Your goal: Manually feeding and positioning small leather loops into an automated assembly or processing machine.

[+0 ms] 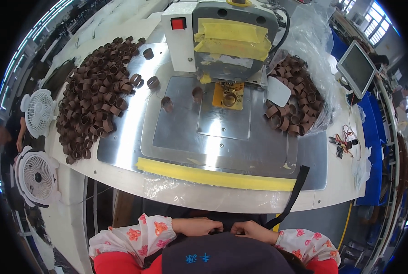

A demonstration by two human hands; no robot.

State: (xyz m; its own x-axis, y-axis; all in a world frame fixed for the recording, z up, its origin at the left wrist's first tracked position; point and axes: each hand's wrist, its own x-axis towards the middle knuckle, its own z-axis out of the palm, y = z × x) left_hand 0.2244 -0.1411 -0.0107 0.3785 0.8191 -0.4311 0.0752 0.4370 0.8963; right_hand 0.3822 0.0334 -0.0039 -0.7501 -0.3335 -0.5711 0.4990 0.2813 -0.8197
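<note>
Both hands are held low at my lap, between the machine table and my dark apron [204,255]. My left hand [198,226] is closed with its fingers curled inward. My right hand [253,230] faces it, also curled, a small gap between the two. The apron and shadow hide the fingertips, so what they hold, if anything, cannot be made out. Ahead stands an industrial sewing machine [233,36] with yellow tape on its head. One brown band loop [229,98] lies under its needle area. Another loop [197,94] sits just left, on the metal plate.
A large heap of brown loops [94,86] covers the table's left side. A smaller heap [300,91] lies right in clear plastic [311,34]. A black strap [295,194] hangs over the front edge. Snips [338,142], a monitor [357,68] and two fans [36,176] flank the table.
</note>
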